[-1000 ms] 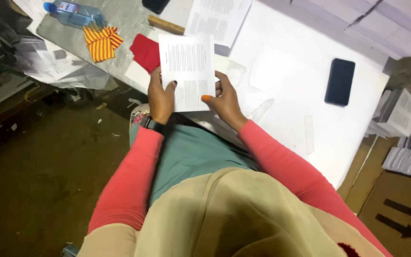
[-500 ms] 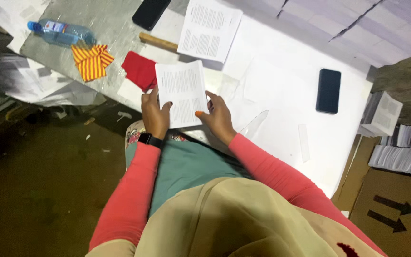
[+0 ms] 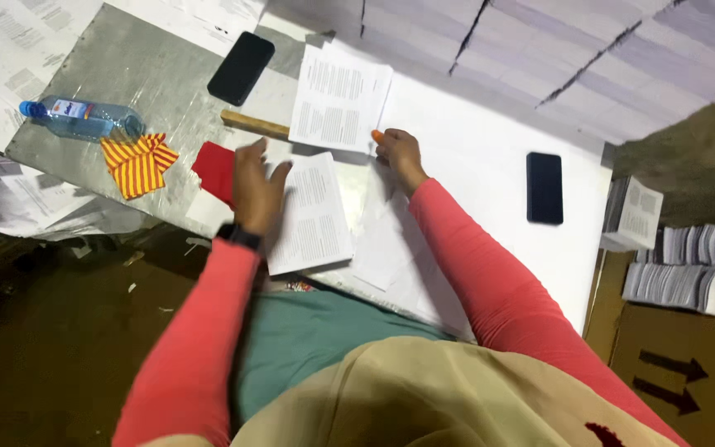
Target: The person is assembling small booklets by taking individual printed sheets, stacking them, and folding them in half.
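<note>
My left hand (image 3: 256, 187) presses flat on the left edge of a folded printed sheet (image 3: 314, 213) lying near the front edge of the white table (image 3: 490, 190). My right hand (image 3: 399, 153) reaches further out and touches the lower right corner of a second printed sheet (image 3: 339, 99); its fingertips look orange. Whether it pinches the paper I cannot tell. A wooden stick (image 3: 255, 125) lies partly under that sheet. Both arms wear pink sleeves, and a dark watch sits on the left wrist.
A red cloth (image 3: 215, 170) and a yellow-red striped cloth (image 3: 137, 163) lie left of my left hand, beside a plastic water bottle (image 3: 81, 117). Two black phones (image 3: 241, 67) (image 3: 544, 187) rest on the table. Paper stacks (image 3: 688, 273) and a cardboard box (image 3: 680, 364) stand at right.
The sheet held up in both hands has been laid on the table. My right hand let go and reached forward to the far sheet; my left hand now lies on the folded sheet.
</note>
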